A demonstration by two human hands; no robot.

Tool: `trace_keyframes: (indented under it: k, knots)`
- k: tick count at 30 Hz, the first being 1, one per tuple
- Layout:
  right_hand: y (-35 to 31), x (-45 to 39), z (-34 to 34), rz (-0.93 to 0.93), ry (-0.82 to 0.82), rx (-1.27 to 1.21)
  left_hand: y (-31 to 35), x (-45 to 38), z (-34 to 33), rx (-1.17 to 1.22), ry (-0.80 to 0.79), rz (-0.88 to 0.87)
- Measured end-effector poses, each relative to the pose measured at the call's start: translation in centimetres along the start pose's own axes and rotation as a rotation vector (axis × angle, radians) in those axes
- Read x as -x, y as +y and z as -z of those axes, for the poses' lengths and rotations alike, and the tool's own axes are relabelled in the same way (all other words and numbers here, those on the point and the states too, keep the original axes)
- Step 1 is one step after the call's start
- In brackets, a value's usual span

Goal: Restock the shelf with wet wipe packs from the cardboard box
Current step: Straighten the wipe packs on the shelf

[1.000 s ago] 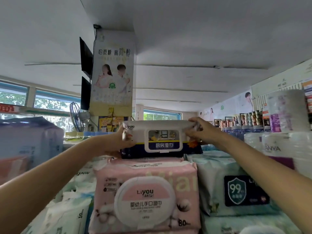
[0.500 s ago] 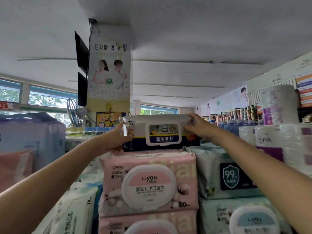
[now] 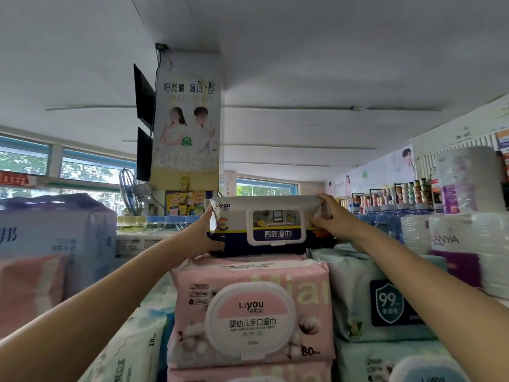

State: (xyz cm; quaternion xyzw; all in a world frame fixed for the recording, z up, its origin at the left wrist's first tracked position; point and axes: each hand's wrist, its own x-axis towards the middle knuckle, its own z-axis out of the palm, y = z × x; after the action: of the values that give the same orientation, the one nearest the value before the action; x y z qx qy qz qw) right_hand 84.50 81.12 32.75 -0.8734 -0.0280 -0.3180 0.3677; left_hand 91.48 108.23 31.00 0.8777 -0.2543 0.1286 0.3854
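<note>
Little has moved since a second ago: both hands keep the white-and-navy wipe pack [image 3: 268, 226] on top of the pink pack [image 3: 253, 312], the stack merely sitting lower in view. Her left hand [image 3: 202, 238] grips its left end, her right hand [image 3: 329, 217] pinches the upper right corner. She's seating it; next she should square it, then let go.

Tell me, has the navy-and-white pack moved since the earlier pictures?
No. The navy-and-white pack still rests on the pink pack, same overhang.
</note>
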Motion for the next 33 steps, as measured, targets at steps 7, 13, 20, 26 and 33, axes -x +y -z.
trace_keyframes:
  k: [7, 13, 20, 26, 33]
  knots:
    - [0.4, -0.4, 1.2, -0.047, 0.029, 0.039, 1.4, -1.9, -0.6, -0.136, -0.100, -0.017]
    - [0.0, 0.9, 1.0, -0.041, 0.036, 0.219, 1.9, -2.1, -0.4, -0.252, -0.103, 0.033]
    - [-0.7, 1.3, 1.1, -0.049, 0.098, 0.366, 1.8, -0.9, 0.4, -0.054, -0.045, 0.021]
    - [-4.5, 3.2, -1.2, 0.081, 0.230, 0.483, 0.8, 3.0, 1.6, 0.057, 0.225, -0.060]
    - [-13.1, 10.4, -6.4, 0.305, 0.087, 0.269, -2.5, 10.9, 3.7, -0.130, 0.174, -0.103]
